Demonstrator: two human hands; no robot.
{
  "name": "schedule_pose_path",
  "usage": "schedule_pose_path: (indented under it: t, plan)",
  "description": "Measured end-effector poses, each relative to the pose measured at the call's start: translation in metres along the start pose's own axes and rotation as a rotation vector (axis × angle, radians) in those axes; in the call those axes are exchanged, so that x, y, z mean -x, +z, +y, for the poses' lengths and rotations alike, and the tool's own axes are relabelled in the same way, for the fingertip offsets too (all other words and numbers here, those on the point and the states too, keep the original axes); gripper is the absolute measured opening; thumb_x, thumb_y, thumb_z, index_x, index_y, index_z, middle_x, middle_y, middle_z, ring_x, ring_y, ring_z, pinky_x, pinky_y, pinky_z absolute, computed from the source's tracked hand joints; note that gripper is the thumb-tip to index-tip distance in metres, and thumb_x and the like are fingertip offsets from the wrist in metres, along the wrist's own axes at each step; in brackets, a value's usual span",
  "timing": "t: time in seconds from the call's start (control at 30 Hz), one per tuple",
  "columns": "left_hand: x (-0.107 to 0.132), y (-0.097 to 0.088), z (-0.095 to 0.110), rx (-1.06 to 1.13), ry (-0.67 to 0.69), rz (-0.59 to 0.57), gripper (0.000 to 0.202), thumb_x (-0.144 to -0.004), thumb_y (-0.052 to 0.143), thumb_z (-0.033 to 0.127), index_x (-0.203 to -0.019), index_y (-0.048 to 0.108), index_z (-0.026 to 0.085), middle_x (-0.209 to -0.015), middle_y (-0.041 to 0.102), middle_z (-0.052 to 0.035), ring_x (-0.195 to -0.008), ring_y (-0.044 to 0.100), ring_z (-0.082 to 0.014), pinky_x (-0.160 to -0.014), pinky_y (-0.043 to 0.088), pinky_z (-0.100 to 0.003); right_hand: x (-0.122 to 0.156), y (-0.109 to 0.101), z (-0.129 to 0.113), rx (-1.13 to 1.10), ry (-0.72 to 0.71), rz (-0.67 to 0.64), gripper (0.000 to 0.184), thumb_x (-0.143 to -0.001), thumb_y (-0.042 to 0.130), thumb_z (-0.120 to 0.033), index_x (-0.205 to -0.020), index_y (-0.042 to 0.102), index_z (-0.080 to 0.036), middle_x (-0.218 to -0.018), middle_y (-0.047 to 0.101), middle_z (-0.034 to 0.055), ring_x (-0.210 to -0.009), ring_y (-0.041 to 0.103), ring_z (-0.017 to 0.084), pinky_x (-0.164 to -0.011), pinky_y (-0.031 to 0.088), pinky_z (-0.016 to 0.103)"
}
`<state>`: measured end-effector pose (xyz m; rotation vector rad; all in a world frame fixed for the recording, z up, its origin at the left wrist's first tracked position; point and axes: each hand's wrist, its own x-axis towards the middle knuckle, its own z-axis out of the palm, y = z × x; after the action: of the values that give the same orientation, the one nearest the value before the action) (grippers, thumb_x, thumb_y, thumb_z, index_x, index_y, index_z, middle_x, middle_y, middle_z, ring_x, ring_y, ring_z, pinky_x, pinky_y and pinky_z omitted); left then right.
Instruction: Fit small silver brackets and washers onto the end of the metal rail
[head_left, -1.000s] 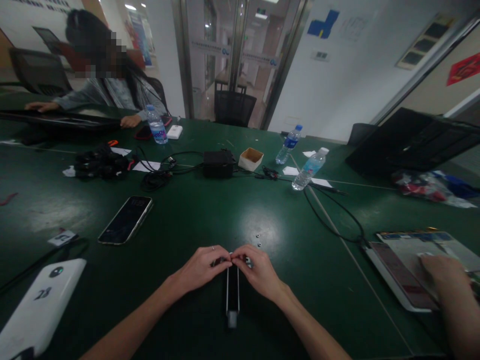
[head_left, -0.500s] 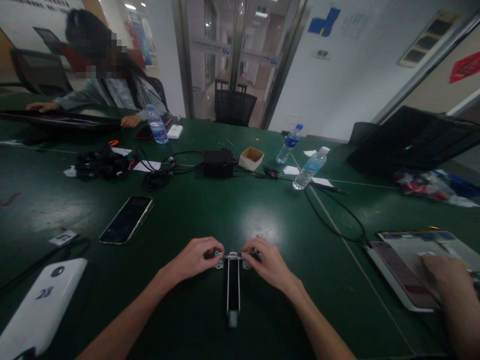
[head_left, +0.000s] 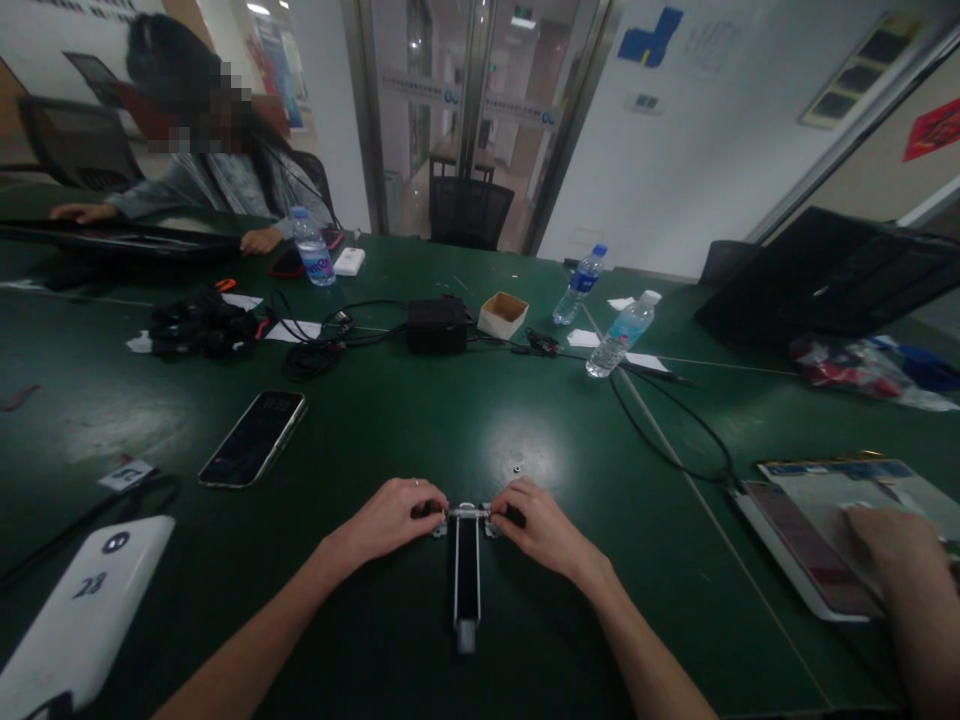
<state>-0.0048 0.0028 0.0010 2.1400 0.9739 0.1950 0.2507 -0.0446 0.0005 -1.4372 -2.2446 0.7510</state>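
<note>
Between left hand (head_left: 396, 516) and right hand (head_left: 537, 522) lies a slim device (head_left: 467, 572)

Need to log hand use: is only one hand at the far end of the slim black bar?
No, the left hand and right hand flank the far end of the black bar.

a long, narrow device (head_left: 466, 570) lies lengthwise on the green table (head_left: 390, 420), its dark upper face framed by pale edges. a blocky grey tip (head_left: 466, 637) sticks out of its near end. across its far end runs a thin, pale rod (head_left: 468, 513), roughly level. small silvery plates (head_left: 491, 530) show on both sides there, perhaps metal brackets, though too blurred to be sure.
</note>
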Motion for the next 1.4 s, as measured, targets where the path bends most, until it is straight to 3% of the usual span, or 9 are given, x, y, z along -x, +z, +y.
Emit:
schedule_pose_path:
  t: [0.47,0.6,0.73,0.93,1.4]
  plan:
    - [0.000,0.004,0.001,0.041,-0.005,0.012,0.017,-0.093,0.054,0.029,-0.102,0.064,0.019,-0.089,0.061,-0.0006,-0.073,0.055,-0.0149,-0.065,0.041,-0.024,0.000,0.003,-0.003,0.013,-0.008,0.001,0.007,-0.089,0.058,-0.017,-0.091,0.064,-0.021,-0.092,0.063,0.0032,-0.087,0.058,0.017,-0.076,0.047,0.030]
    - [0.000,0.002,0.001,0.040,-0.018,-0.001,0.018,-0.093,0.054,0.029,-0.104,0.064,0.019,-0.093,0.061,-0.0013,-0.075,0.055,-0.0152,-0.065,0.041,-0.024,0.001,-0.005,0.006,0.033,0.000,0.049,0.007,-0.089,0.059,-0.020,-0.093,0.064,-0.021,-0.094,0.063,0.0037,-0.089,0.058,0.018,-0.079,0.047,0.031]
    - [0.002,-0.001,0.003,0.031,-0.057,-0.016,0.019,-0.093,0.054,0.030,-0.106,0.063,0.020,-0.098,0.060,-0.0024,-0.076,0.054,-0.0156,-0.063,0.041,-0.024,0.004,-0.013,0.023,0.139,0.120,0.169,0.014,-0.090,0.055,-0.022,-0.100,0.064,-0.020,-0.098,0.064,0.0073,-0.094,0.059,0.021,-0.083,0.048,0.035]
    - [0.002,-0.004,0.003,-0.006,-0.069,-0.021,0.018,-0.093,0.054,0.030,-0.104,0.064,0.020,-0.098,0.060,-0.0023,-0.077,0.054,-0.0159,-0.065,0.041,-0.025,0.007,-0.011,0.036,0.200,0.180,0.131,0.015,-0.089,0.057,-0.024,-0.101,0.066,-0.022,-0.100,0.063,0.0080,-0.090,0.061,0.021,-0.079,0.049,0.033]
    - [0.001,-0.001,0.002,-0.048,-0.004,-0.007,0.013,-0.092,0.055,0.026,-0.097,0.065,0.019,-0.094,0.061,-0.0014,-0.077,0.056,-0.0157,-0.066,0.042,-0.025,0.002,-0.003,0.004,-0.120,0.108,0.023,0.011,-0.081,0.058,-0.012,-0.088,0.065,-0.018,-0.076,0.062,-0.0008,-0.065,0.055,0.012,-0.060,0.042,0.022]
